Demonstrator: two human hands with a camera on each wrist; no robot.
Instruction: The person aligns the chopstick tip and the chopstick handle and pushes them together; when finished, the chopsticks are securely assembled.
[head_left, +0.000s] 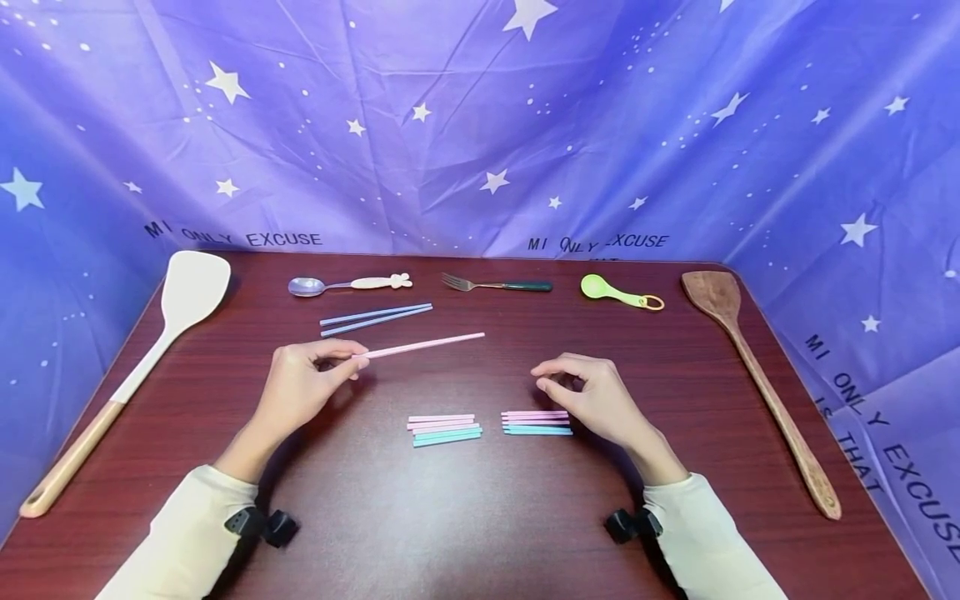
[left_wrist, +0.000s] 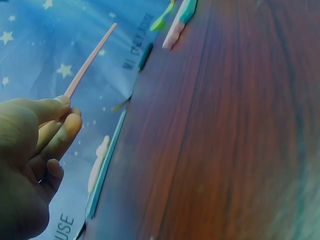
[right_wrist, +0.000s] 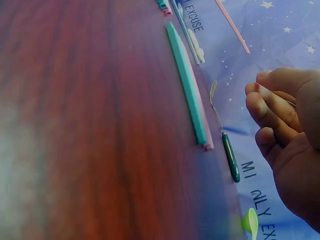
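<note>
My left hand (head_left: 303,379) pinches one end of a pink chopstick (head_left: 420,345) between thumb and fingertips, its other end pointing right above the table. Behind that hand lie two blue chopsticks (head_left: 375,317), close together at a slight angle. My right hand (head_left: 592,392) hovers with loosely curled fingers and nothing visible in them. In front of it are short pink and turquoise sticks (head_left: 536,422), side by side, some with narrower left ends. A similar group of short sticks (head_left: 445,430) lies to their left. The pink chopstick (left_wrist: 90,62) rises past the thumb in the left wrist view.
Along the back lie a spoon (head_left: 350,284), a fork (head_left: 497,284) and a green measuring spoon (head_left: 618,292). A white spatula (head_left: 150,358) flanks the left side, a wooden spatula (head_left: 757,375) the right. Purple starry cloth (head_left: 450,167) hangs behind the table (head_left: 442,517).
</note>
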